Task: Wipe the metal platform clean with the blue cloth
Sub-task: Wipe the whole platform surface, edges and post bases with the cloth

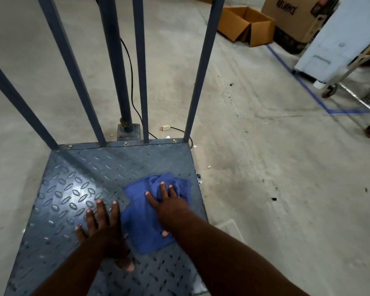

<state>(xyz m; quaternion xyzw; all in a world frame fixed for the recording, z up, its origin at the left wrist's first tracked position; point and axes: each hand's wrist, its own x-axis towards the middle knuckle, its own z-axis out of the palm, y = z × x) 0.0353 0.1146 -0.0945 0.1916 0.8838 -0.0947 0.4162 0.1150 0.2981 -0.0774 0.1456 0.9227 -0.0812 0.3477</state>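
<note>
Here the right hand (168, 207) lies flat with fingers spread apart, palm pressing down on the blue cloth (150, 212), which sits crumpled on the right half of the metal platform (73, 189), close to its right edge. The left hand (100, 229) is also flat and open, fingers fanned, resting on the bare patterned plate just left of the cloth and holding nothing. Four slanted bars (198, 67) and one round post (115, 60) rise from the far edge. On the floor far right stand two cardboard boxes (246, 24), one of them open, beside a wheeled cart (350, 82).
</note>
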